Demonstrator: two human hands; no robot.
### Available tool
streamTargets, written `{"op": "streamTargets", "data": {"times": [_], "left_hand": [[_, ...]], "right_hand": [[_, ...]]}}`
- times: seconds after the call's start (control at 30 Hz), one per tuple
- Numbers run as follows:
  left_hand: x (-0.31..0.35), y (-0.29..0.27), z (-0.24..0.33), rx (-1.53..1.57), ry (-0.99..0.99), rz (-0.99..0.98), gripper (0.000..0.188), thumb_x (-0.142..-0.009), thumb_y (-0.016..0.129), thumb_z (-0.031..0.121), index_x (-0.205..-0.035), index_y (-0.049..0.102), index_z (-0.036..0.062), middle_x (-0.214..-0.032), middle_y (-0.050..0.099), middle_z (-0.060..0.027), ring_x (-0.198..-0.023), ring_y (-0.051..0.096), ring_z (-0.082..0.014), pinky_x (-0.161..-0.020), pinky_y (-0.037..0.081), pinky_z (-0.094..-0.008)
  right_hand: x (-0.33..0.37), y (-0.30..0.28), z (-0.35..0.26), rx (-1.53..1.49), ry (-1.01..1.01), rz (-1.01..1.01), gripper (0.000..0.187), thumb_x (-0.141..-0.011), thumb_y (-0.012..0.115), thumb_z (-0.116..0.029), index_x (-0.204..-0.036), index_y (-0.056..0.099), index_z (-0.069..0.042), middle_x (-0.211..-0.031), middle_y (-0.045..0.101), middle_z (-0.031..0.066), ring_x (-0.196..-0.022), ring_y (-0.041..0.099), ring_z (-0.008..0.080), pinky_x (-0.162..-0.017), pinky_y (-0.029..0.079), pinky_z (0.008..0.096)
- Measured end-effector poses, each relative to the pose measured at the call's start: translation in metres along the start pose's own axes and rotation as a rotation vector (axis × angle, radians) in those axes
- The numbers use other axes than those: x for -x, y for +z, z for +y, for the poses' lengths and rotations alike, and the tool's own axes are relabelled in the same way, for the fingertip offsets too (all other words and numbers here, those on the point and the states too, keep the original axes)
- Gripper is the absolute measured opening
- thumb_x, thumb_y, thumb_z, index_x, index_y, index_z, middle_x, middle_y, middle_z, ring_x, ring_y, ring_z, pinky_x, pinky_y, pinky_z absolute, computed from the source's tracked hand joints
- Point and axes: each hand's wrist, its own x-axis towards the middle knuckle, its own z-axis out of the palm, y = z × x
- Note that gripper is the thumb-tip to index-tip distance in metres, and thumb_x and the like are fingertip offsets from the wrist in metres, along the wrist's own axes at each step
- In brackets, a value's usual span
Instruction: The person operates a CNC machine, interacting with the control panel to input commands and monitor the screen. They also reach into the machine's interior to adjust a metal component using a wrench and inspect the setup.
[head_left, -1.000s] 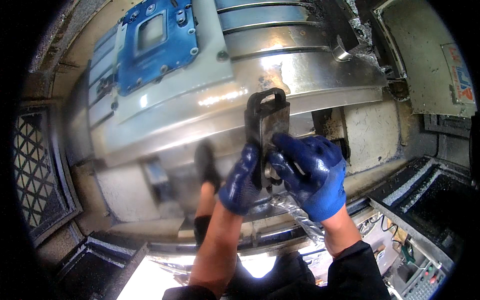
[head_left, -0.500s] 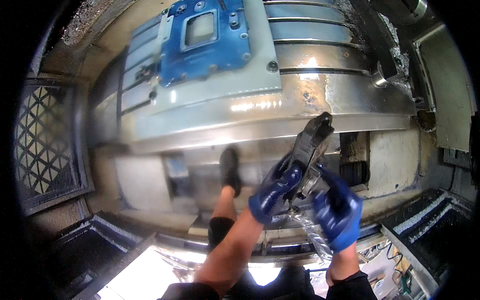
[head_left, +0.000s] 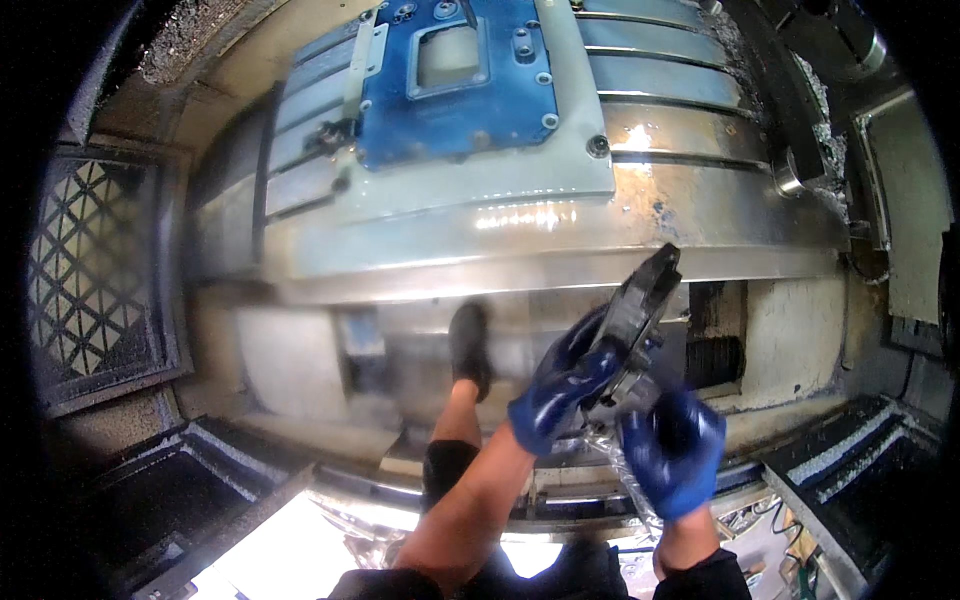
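Near: probably called for clear plastic point(head_left: 618, 464) kept untwisted, light work from right, firm bracing from left. Saw right hand point(head_left: 677, 452) curled, blurred beside the unit; could not tell whether touching. Farther: found left hand point(head_left: 562, 388) clamped around dark handheld unit point(head_left: 640, 308), tilted far-right, before slotted metal table point(head_left: 700, 212).

Workshop, metal machining; view is from inside a large machine tool's work area. Signs: broad steel table point(head_left: 690, 133) cut with parallel slots; on it 1 pale plate point(head_left: 580, 100) under 1 blue plate point(head_left: 450, 125) with a squarish opening and round fittings. Metal chips point(head_left: 826, 135) along the table's right side (similar grit at upper left). Lattice panel point(head_left: 90, 270) at left; 2 dark troughs point(head_left: 215, 465), grimy-rimmed, low on either side.
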Motion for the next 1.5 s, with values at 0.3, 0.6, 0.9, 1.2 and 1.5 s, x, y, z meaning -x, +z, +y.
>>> {"op": "streamTargets", "data": {"times": [0.3,0.6,0.9,1.2,1.5], "left_hand": [[0.006,-0.024,0.003,-0.008,-0.109,-0.024,0.088,-0.089,0.077,0.043,-0.156,0.037,0.0017,-0.142,0.057,-0.0132,-0.127,0.056,-0.0202,-0.101,0.050,-0.0327],[0.014,-0.019,0.009,-0.092,0.038,-0.001,0.090,-0.088,0.078,0.043,-0.156,0.036,0.0021,-0.144,0.055,-0.0131,-0.128,0.055,-0.0208,-0.104,0.047,-0.0329],[0.035,-0.014,0.039,-0.160,-0.027,0.052,0.092,-0.089,0.073,0.056,-0.156,0.036,0.0030,-0.140,0.058,-0.0137,-0.121,0.060,-0.0188,-0.091,0.054,-0.0285],[0.050,-0.010,0.051,-0.068,-0.037,0.028,0.093,-0.089,0.073,0.055,-0.157,0.035,0.0037,-0.139,0.058,-0.0143,-0.118,0.061,-0.0204,-0.086,0.055,-0.0288],[0.046,0.009,0.061,-0.053,0.191,0.047,0.088,-0.098,0.063,0.051,-0.162,0.016,0.0142,-0.160,0.030,-0.0149,-0.139,0.044,-0.0245,-0.110,0.045,-0.0353]], "right_hand": [[0.000,0.016,-0.007,0.045,-0.410,-0.008,0.020,-0.090,0.071,-0.006,-0.110,0.074,-0.005,-0.086,0.074,0.0042,-0.074,0.066,0.0154,-0.071,0.054,0.0334],[0.002,0.032,-0.002,-0.346,0.011,0.295,0.016,-0.095,0.069,-0.007,-0.108,0.072,0.002,-0.083,0.071,0.0048,-0.068,0.064,0.0113,-0.064,0.053,0.0288],[0.002,0.050,-0.018,-0.259,0.129,0.334,0.020,-0.099,0.060,-0.003,-0.115,0.071,0.001,-0.081,0.070,0.0043,-0.064,0.059,0.0072,-0.057,0.046,0.0230],[0.007,0.061,-0.021,-0.255,0.080,0.416,0.018,-0.090,0.070,0.002,-0.107,0.075,0.000,-0.098,0.076,0.0090,-0.086,0.069,0.0136,-0.079,0.055,0.0284],[-0.022,0.066,-0.031,0.043,-0.310,0.145,0.037,-0.087,0.076,0.000,-0.123,0.070,0.000,-0.094,0.075,0.0101,-0.075,0.069,0.0101,-0.064,0.053,0.0236]]}}
